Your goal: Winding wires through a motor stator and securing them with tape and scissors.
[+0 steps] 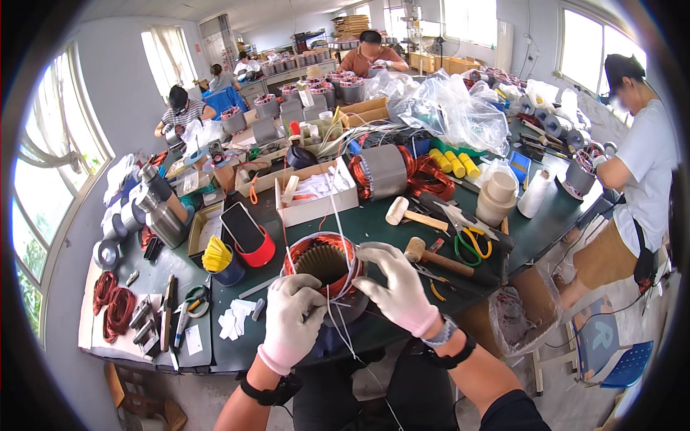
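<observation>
A motor stator [320, 264] stands at the near table edge, with copper windings around its upper rim and a ribbed bore facing up. White lacing cord [341, 325] loops over the winding and trails down toward my lap. My left hand [291, 320], in a pale glove, pinches the cord at the near left rim, its fingers curled. On the right of the rim rests my right hand [399, 287], gloved too, with thumb and fingers apart against the winding. Its fingertips partly cover that side. Whether they also touch cord cannot be made out.
Beyond the stator sits a white box of paper slips [316, 197], and behind it a larger stator [384, 172] on its side. Mallets [417, 215] and scissors [471, 244] lie right; a red cup [255, 248] stands left. Several co-workers sit or stand around.
</observation>
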A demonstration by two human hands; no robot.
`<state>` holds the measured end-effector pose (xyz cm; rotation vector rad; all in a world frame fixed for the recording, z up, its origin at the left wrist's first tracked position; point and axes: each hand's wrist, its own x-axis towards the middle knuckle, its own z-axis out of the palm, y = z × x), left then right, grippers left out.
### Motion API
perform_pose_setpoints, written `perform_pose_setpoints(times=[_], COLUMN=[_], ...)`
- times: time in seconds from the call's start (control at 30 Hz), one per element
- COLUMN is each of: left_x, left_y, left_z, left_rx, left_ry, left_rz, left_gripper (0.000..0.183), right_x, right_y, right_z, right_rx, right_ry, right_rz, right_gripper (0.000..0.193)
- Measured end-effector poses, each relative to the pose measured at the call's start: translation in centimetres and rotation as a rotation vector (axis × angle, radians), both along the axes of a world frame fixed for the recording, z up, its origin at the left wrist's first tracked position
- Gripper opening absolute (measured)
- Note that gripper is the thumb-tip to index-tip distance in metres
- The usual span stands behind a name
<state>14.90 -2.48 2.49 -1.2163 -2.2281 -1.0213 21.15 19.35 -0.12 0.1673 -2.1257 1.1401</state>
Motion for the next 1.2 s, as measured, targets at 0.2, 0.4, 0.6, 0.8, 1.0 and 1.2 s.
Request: perform_pose_setpoints(times=[0.2,0.4,0.6,0.8,1.0,1.2], left_x=[-1.5,-1.9,-1.4,-1.3,-1.2,-0.7], left_y=[-1.3,0.3,0.0,0.6,1.5,1.8], left_z=[-1.0,-2.0,-1.8,-2.1,-2.4,-2.6], left_rx=[0.052,0.125,0.151,0.111,0.150,0.180], left_ry=[0.029,-0.027,-0.052,0.025,0.064,0.055], left_rz=[-0.091,-0.165,-0.126,-0.102,-0.101,-0.073], left_gripper=[0.016,0.018,0.018,0.018,0.019,0.018], right_x=[7.0,10.6,10.9,19.8,29.9,25.1], right_y=[-3.0,-7.0,-9.1,-8.9,-4.5,-0.7], right_z=[6.1,-3.3,-9.4,-5.3,-10.0,-12.1], right_rx=[0.227,-0.166,-0.948,-0.331,0.431,0.458], right_ry=[-0.054,-0.271,-0.812,-0.602,-0.924,-0.633], right_rz=[0.109,0.013,0.598,0.282,0.393,0.242], right_gripper=[0.019,0.034,0.068,0.031,0.031,0.045])
